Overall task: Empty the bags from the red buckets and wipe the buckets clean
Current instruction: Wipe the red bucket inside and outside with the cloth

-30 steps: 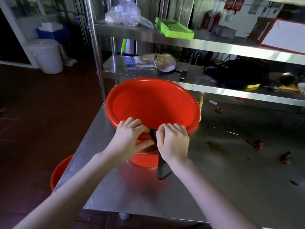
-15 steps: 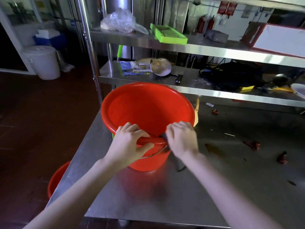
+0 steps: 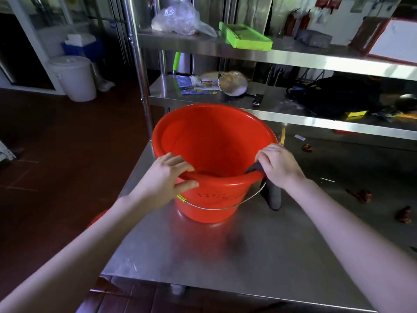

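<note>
The red plastic bucket [image 3: 214, 159] stands upright on the stainless steel table [image 3: 259, 256], toward its far left corner. The left hand [image 3: 165, 179] grips the near left of its rim; the right hand [image 3: 278, 164] presses a dark grey cloth [image 3: 272, 195] over the near right rim, the cloth hanging down outside. Dried red scraps [image 3: 361, 195] lie on the table to the right. Behind, a two-tier steel shelf [image 3: 293, 55] carries a clear plastic bag [image 3: 178, 18] left of a green flat tray [image 3: 244, 36]. A white lidded bin [image 3: 73, 77] stands on the floor far left.

A green tray [image 3: 246, 38] and plastic bag [image 3: 180, 18] share the top shelf [image 3: 293, 56].
</note>
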